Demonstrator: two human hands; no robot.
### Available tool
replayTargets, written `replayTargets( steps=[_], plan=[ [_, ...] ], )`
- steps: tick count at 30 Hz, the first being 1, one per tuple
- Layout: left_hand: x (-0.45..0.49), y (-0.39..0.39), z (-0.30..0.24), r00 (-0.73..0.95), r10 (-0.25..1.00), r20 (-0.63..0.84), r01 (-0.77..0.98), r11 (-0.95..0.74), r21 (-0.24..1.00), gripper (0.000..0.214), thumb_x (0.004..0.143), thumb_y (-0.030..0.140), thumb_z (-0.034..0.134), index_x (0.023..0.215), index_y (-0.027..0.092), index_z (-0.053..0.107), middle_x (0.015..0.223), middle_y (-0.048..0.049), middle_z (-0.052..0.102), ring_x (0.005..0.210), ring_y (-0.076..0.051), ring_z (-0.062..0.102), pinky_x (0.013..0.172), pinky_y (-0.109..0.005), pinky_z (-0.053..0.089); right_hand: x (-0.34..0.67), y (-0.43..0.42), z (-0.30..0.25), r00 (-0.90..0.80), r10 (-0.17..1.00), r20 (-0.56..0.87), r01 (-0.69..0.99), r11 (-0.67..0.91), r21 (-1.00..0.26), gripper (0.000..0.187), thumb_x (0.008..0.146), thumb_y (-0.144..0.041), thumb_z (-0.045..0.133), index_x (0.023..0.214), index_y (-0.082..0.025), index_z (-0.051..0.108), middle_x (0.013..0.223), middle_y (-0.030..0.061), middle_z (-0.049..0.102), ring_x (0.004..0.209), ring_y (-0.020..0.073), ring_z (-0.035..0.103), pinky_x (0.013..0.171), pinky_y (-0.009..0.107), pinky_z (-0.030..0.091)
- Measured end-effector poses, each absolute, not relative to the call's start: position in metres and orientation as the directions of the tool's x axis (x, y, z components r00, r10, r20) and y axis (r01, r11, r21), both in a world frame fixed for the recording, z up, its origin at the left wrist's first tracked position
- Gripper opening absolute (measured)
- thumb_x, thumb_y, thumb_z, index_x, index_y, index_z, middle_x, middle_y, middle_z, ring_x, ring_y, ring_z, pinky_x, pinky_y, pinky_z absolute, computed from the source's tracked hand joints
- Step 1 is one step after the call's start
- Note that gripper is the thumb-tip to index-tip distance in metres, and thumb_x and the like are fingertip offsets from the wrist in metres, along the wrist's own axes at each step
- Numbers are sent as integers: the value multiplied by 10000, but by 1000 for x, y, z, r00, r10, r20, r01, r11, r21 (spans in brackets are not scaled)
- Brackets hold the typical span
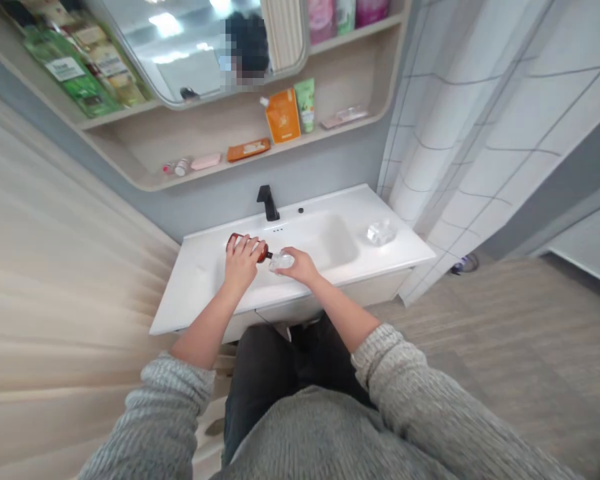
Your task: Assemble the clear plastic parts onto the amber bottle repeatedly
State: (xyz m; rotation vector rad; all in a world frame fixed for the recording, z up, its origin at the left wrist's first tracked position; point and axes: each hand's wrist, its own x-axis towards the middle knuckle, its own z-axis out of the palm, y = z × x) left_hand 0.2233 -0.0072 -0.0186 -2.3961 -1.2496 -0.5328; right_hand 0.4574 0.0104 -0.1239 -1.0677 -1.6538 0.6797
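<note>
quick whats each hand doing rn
Left hand: closed, holding a glossy brown bottle.
Right hand: closed, holding a small clear container.

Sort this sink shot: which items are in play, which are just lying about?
In play: left hand gripping an amber bottle, tilted toward the right hand, which holds a small clear container.

Lying about: clear plastic item on the sink; black faucet; orange pouch and green tube on the shelf.

Head-worn view, looking down at amber bottle (264, 253)
</note>
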Motion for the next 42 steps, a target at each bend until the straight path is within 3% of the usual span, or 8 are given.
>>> replayTargets(
  steps=[10, 42],
  plan=[
    [223, -4, -14, 562, 675, 478, 814, -556, -171, 652, 967, 74, 513, 1584, 249, 629, 1590, -159, 673, 1607, -364, 476, 1399, -673, 177, 459, 9, -120, -98, 901, 423, 316, 432, -845, 690, 684, -499, 1003, 1271, -239, 750, 1289, 84, 816, 1191, 319, 776, 1100, 428, 587],
    [223, 2, 12, 718, 579, 386, 686, -683, -252, 578, 1027, 114, 497, 1566, 265, 640, 1604, -168, 658, 1635, -357, 471, 1383, -684, 267, 460, 4, -112, -102, 892, 441, 329, 448, -831, 680, 687, -481, 1002, 1271, -247, 743, 1279, 92, 810, 1183, 334, 776, 1087, 451, 595]
  ],
)
